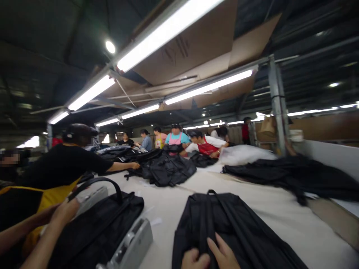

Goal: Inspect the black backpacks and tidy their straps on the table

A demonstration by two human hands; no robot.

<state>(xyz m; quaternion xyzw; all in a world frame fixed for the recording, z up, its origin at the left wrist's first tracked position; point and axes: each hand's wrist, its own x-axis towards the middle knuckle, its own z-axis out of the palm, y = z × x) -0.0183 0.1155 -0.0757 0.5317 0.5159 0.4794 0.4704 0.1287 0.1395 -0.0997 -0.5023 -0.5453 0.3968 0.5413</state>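
Note:
A black backpack point(193, 220) lies in front of me on the pale table, its straps running lengthwise and a small loop at its far end. My left hand point(195, 260) is closed at the near end, fingers curled on the fabric beside a strap point(206, 224). Close to its right, my right hand point(223, 255) rests on the same backpack, fingers stretched out and slightly apart over the strap. The lower parts of both hands are cut off by the frame edge.
A co-worker's hands point(63, 215) hold another black bag point(112, 220) at left, near a grey machine point(137, 243). Black bags point(171, 168) pile farther up the table point(165, 231). Black fabric point(286, 173) and clear plastic point(244, 154) lie right. Several people work beyond.

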